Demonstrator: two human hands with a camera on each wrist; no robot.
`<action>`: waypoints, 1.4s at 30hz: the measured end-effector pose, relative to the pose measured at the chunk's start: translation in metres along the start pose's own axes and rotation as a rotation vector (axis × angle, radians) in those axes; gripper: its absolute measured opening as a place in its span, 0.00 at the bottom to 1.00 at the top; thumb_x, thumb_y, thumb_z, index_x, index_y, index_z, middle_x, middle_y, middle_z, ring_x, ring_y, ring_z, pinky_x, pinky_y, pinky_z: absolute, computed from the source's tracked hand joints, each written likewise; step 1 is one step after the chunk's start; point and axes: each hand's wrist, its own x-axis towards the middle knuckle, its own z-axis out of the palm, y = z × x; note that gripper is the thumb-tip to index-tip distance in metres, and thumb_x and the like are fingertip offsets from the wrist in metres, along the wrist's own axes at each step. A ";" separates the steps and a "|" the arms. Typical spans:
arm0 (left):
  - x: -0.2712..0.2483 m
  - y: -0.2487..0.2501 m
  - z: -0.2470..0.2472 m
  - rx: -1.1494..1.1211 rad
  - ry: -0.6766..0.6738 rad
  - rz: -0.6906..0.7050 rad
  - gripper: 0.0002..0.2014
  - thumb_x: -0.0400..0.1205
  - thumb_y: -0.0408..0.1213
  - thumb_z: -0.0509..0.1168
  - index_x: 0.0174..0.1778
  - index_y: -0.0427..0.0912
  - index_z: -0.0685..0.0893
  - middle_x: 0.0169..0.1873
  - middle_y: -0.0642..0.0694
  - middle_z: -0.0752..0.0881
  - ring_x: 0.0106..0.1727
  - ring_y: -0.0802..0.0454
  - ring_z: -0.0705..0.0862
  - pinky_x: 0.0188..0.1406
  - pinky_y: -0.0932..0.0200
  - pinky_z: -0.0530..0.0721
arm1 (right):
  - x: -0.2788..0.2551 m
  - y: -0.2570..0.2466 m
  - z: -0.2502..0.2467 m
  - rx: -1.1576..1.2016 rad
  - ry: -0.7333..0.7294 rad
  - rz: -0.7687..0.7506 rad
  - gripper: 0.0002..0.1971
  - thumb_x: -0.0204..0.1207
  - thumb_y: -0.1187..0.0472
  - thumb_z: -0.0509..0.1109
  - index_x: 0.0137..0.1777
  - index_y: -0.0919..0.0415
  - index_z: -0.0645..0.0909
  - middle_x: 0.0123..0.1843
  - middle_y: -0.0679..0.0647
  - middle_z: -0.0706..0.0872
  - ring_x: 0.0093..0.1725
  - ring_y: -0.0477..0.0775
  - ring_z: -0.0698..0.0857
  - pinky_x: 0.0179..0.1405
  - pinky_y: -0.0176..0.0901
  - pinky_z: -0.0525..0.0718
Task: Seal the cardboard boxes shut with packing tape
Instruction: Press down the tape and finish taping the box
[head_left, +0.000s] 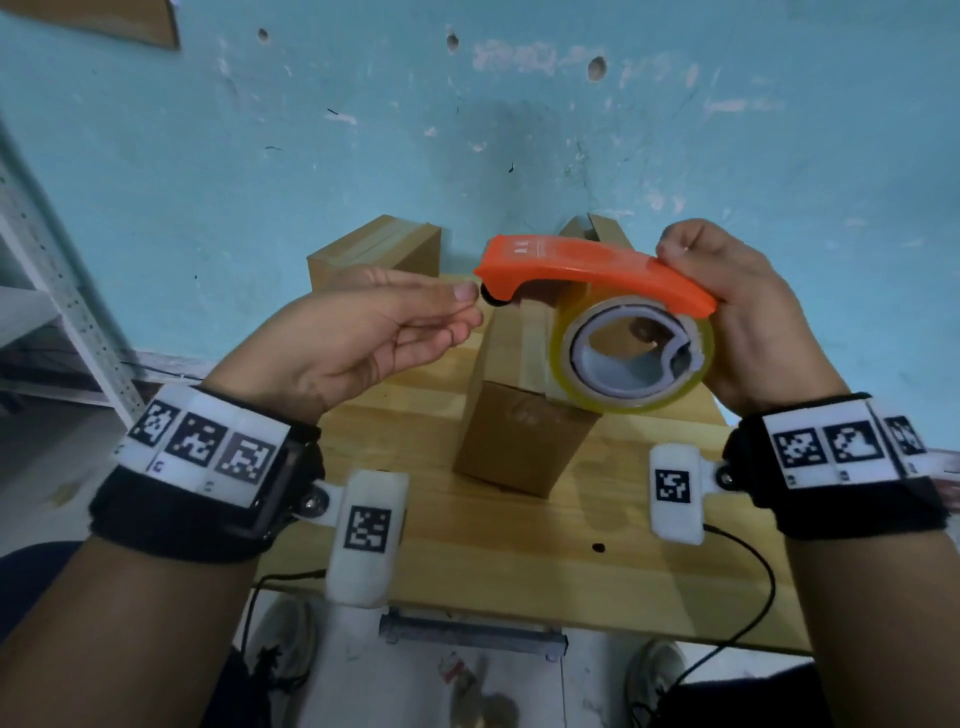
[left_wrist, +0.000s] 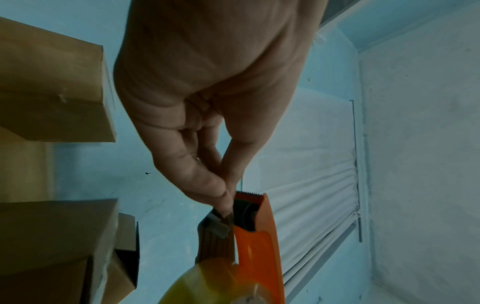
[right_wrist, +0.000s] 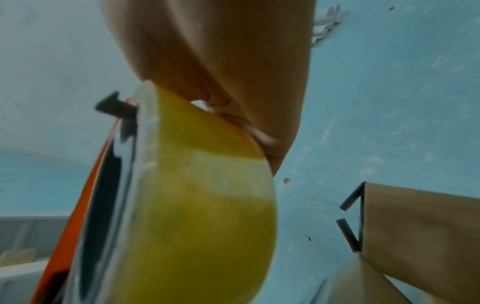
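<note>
Hands: right hand (head_left: 748, 306) grips tape dispenser (head_left: 592, 275), left hand (head_left: 363, 332) pinches tape end (left_wrist: 217, 223) above 3 boxes (head_left: 519, 415).

head view looks down over both wrists; wrist views sit close, sharing the tape dispenser (head_left: 597, 270).

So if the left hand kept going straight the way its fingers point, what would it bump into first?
The left hand points at the front end of the orange tape dispenser, which the right hand holds. The left wrist view shows its fingertips already at the loose tape end by the cutter, so it meets that first.
</note>
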 end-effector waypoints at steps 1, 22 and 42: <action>-0.001 0.002 -0.001 0.007 -0.003 -0.004 0.09 0.71 0.35 0.73 0.44 0.36 0.90 0.34 0.44 0.92 0.32 0.59 0.89 0.32 0.71 0.87 | -0.002 -0.003 -0.003 0.004 0.006 -0.020 0.05 0.82 0.64 0.62 0.44 0.58 0.74 0.30 0.50 0.82 0.26 0.49 0.80 0.25 0.40 0.82; 0.003 -0.023 0.003 0.221 -0.018 -0.099 0.08 0.70 0.43 0.77 0.33 0.40 0.92 0.35 0.42 0.91 0.30 0.58 0.87 0.30 0.69 0.87 | -0.067 0.031 -0.069 -0.056 0.191 0.152 0.23 0.63 0.40 0.79 0.35 0.63 0.85 0.28 0.61 0.81 0.29 0.59 0.78 0.34 0.43 0.77; 0.021 -0.074 0.000 -0.020 0.075 -0.252 0.08 0.83 0.38 0.68 0.39 0.41 0.83 0.26 0.49 0.82 0.25 0.58 0.79 0.25 0.68 0.79 | -0.076 0.056 -0.058 -0.035 0.193 0.173 0.13 0.73 0.59 0.66 0.34 0.60 0.91 0.28 0.56 0.88 0.27 0.51 0.86 0.29 0.36 0.84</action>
